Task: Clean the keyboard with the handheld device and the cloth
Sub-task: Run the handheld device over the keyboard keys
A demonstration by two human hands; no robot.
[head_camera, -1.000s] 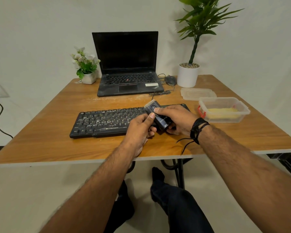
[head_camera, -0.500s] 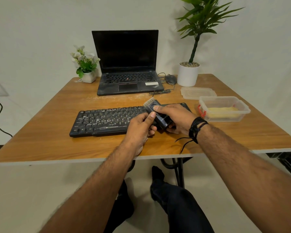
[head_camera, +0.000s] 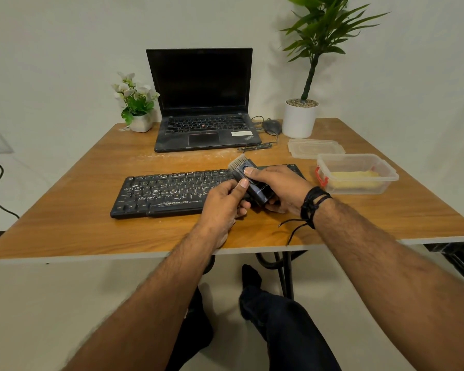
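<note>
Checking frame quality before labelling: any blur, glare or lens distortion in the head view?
Head view: sharp at the hands and the brush device, no motion blur; wide-angle lens bows the table edge and stretches the forearms at the corners; soft even light, faint shadows, no hard glare; laptop screen dark, and keyboard legends stay small but crisp.

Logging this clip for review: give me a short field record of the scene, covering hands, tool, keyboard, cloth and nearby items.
left hand: pinches the handheld device's near end
right hand: grips the handheld device, index fingertip on its top
device: brush end points away, held above the keyboard's right part
keyboard: black, flat on the table, pale marks on keys
cloth: none identifiable; something yellow lies in the open plastic container
nearby: lid, laptop, mouse
</note>
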